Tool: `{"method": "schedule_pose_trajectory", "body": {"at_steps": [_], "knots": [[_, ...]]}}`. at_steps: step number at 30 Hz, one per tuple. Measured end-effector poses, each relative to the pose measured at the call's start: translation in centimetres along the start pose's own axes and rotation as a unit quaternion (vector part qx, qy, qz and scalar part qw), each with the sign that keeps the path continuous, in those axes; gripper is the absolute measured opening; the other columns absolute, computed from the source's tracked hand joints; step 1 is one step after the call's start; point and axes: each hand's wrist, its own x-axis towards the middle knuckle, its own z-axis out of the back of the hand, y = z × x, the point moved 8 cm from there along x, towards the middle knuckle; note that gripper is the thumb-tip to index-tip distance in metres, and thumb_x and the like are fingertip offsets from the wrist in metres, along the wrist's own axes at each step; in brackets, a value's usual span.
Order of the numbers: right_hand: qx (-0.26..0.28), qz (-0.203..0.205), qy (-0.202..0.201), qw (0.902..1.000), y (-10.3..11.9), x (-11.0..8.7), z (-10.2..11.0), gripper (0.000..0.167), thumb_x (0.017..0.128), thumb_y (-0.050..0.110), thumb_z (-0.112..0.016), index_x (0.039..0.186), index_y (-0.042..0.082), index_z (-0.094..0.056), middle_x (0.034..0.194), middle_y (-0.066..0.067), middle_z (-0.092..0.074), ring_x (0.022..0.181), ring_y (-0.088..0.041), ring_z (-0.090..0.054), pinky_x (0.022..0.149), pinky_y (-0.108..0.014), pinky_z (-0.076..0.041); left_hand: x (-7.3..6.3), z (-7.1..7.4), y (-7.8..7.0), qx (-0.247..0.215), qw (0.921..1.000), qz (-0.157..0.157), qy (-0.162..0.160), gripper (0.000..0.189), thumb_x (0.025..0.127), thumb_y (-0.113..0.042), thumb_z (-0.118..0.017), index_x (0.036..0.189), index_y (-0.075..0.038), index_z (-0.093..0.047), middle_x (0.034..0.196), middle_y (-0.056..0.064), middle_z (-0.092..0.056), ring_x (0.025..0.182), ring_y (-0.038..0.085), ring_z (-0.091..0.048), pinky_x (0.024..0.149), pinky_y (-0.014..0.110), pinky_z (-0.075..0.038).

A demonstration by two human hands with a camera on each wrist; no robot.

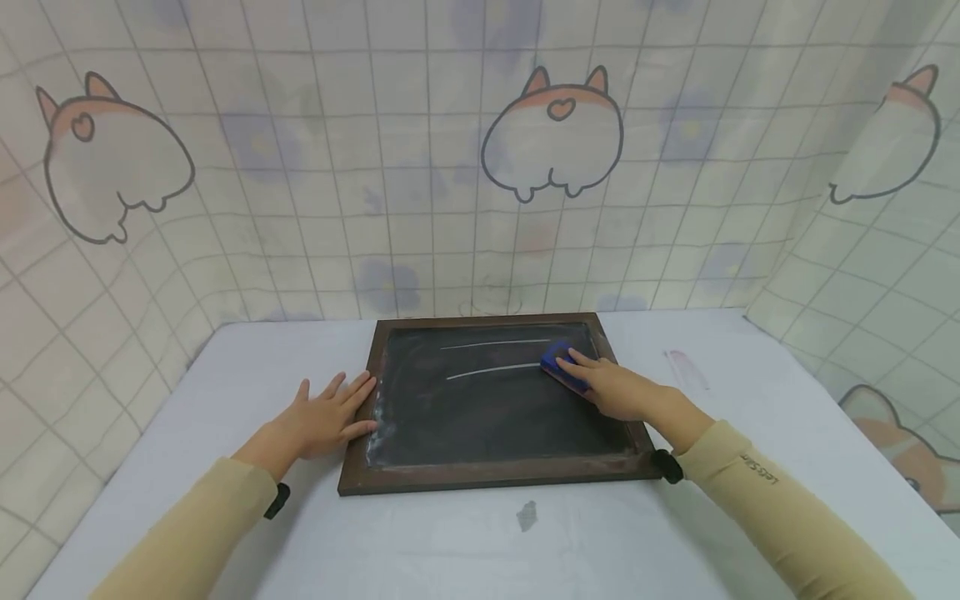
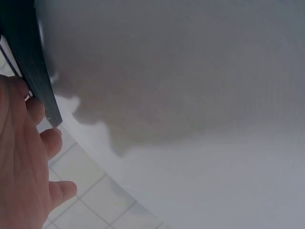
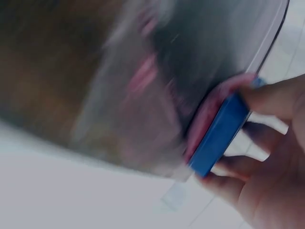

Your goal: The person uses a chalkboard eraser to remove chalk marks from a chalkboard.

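A blackboard (image 1: 480, 425) in a brown wooden frame lies flat on the table. Two white chalk lines (image 1: 491, 369) run across its upper half. Over the right part of the board, my right hand (image 1: 618, 390) grips a blue eraser (image 1: 558, 364) by its sides, right at the end of the lower line. In the right wrist view the eraser (image 3: 221, 136) has a pinkish felt underside, against the board. My left hand (image 1: 322, 423) rests with spread fingers on the left side of the frame; in the left wrist view the fingers touch the dark frame edge (image 2: 31, 57).
The board stands on a white-covered table (image 1: 465, 550). A small grey patch (image 1: 527, 516) marks the cloth in front, and a faint pinkish mark (image 1: 686, 369) lies to the right. A checked curtain (image 1: 337, 208) with cartoon animals hangs behind and at both sides.
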Motion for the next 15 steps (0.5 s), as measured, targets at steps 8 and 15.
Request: {"method": "schedule_pose_trajectory", "body": {"at_steps": [8,15], "knots": [[-0.023,-0.033,0.016,0.9991,0.5,1.4,-0.1,0.064,0.096,-0.013,-0.054,0.155,-0.010,-0.031,0.159,-0.036,-0.023,0.126,-0.067,-0.043,0.102,-0.062,-0.046,0.1,-0.1,-0.2,0.003,1.0000,-0.001,0.002,0.080,0.106,-0.056,-0.043,0.162,-0.002,-0.024,0.168,0.018,-0.019,0.150,0.047,-0.022,0.110,0.079,-0.011],[-0.019,-0.058,0.047,0.9971,2.2,3.8,-0.7,0.070,0.095,-0.012,-0.053,0.159,-0.006,-0.026,0.163,-0.032,-0.018,0.133,-0.068,-0.034,0.096,-0.060,-0.050,0.1,0.1,0.0,-0.002,1.0000,0.000,0.003,0.080,0.106,-0.057,-0.043,0.162,-0.003,-0.024,0.168,0.017,-0.019,0.151,0.047,-0.022,0.110,0.079,-0.009]]}}
